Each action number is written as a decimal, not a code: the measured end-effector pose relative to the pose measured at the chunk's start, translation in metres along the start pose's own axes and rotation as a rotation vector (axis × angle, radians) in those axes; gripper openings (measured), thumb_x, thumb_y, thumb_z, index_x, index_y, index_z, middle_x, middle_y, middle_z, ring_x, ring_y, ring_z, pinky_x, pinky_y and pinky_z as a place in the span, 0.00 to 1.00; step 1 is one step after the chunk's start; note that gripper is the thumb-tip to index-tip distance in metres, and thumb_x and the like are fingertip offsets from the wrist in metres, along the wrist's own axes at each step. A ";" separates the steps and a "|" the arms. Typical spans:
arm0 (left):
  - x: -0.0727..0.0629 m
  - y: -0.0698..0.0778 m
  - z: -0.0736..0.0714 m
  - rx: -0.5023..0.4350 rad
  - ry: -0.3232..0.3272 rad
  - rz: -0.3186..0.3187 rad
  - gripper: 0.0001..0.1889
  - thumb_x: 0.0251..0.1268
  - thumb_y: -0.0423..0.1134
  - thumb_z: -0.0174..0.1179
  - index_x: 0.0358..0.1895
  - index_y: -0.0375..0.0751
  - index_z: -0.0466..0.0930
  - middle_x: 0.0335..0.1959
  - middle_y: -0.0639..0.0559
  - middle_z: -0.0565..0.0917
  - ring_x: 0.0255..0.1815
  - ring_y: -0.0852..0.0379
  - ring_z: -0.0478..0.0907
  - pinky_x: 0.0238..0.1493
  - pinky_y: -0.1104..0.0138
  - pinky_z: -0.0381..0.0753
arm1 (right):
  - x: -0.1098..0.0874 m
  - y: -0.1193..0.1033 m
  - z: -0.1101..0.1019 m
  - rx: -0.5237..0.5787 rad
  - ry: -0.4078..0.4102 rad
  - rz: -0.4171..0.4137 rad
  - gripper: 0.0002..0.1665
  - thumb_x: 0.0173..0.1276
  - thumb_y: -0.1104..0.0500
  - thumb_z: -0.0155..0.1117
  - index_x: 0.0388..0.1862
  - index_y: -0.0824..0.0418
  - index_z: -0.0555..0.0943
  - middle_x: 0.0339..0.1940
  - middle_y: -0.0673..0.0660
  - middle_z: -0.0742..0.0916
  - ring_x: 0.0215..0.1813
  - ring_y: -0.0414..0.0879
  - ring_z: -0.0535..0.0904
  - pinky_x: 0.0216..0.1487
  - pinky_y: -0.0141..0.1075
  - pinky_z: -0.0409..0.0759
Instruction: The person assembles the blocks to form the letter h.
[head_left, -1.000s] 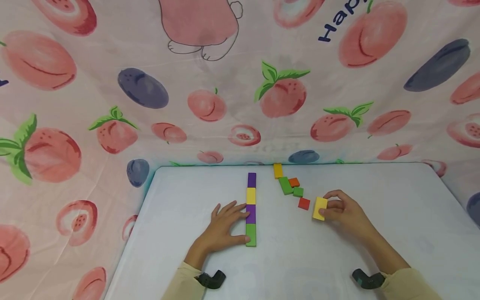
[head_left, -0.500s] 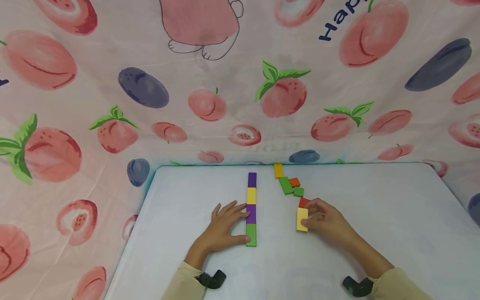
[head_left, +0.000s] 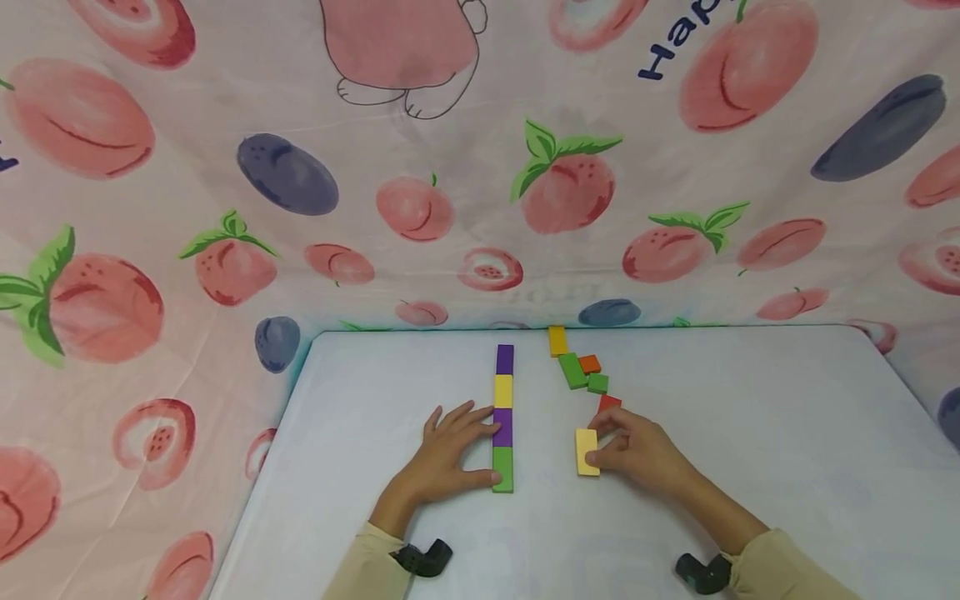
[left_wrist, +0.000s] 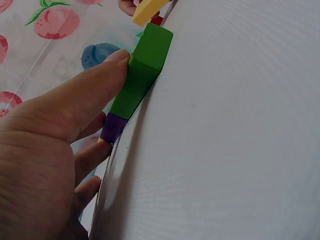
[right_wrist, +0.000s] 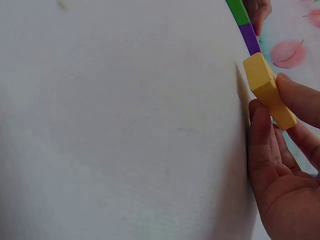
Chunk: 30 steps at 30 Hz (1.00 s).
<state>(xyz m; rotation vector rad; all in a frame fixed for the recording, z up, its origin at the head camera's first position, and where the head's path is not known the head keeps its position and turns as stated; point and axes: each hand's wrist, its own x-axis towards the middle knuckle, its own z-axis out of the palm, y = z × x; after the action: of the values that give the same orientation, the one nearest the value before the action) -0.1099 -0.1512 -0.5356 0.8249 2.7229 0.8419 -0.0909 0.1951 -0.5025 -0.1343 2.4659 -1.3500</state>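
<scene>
A straight row of blocks lies on the white table: a green block (head_left: 502, 470) nearest, then a purple block (head_left: 502, 427), a yellow one (head_left: 503, 391) and another purple block (head_left: 505, 359). My left hand (head_left: 450, 458) rests beside the row, thumb against the green block's left side and outstretched fingertips at the nearer purple block. To the right, my right hand (head_left: 637, 450) pinches a loose yellow block (right_wrist: 267, 87) between thumb and fingers. In the right wrist view this block appears raised off the table, apart from the row.
Beyond my right hand lie a partly covered red block (head_left: 609, 402), a small green block (head_left: 597, 383), an orange block (head_left: 590, 364), a longer green block (head_left: 573, 372) and a yellow block (head_left: 557, 341) by the far edge. A fruit-patterned cloth (head_left: 487, 167) rises behind the table (head_left: 375, 375).
My right hand has carried the yellow block leftward and nearer to me, passing the red block, which it now partly covers. My left hand and the row have stayed in place.
</scene>
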 end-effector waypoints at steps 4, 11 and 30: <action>0.000 0.000 0.000 -0.013 0.001 0.009 0.36 0.60 0.67 0.66 0.71 0.60 0.73 0.81 0.62 0.63 0.85 0.53 0.47 0.80 0.40 0.31 | -0.001 0.001 0.000 -0.056 0.002 -0.011 0.25 0.58 0.52 0.80 0.51 0.55 0.81 0.47 0.53 0.86 0.30 0.44 0.81 0.33 0.32 0.79; 0.000 0.001 -0.001 -0.008 0.003 0.009 0.36 0.60 0.67 0.66 0.71 0.60 0.73 0.81 0.62 0.62 0.85 0.53 0.47 0.81 0.41 0.31 | -0.002 -0.001 -0.005 -0.091 -0.042 -0.049 0.23 0.56 0.53 0.81 0.48 0.55 0.81 0.38 0.51 0.88 0.27 0.43 0.81 0.30 0.31 0.77; -0.001 0.002 -0.002 -0.029 0.001 0.002 0.36 0.59 0.66 0.66 0.71 0.60 0.74 0.81 0.62 0.63 0.85 0.53 0.47 0.80 0.41 0.31 | 0.000 -0.003 -0.010 -0.249 -0.105 -0.123 0.22 0.54 0.51 0.83 0.43 0.54 0.82 0.29 0.45 0.83 0.31 0.38 0.77 0.32 0.30 0.77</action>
<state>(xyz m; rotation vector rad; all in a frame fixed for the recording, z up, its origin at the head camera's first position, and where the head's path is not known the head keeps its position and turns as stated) -0.1086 -0.1510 -0.5329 0.8214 2.7048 0.8807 -0.0939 0.2019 -0.4951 -0.4099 2.5610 -1.0457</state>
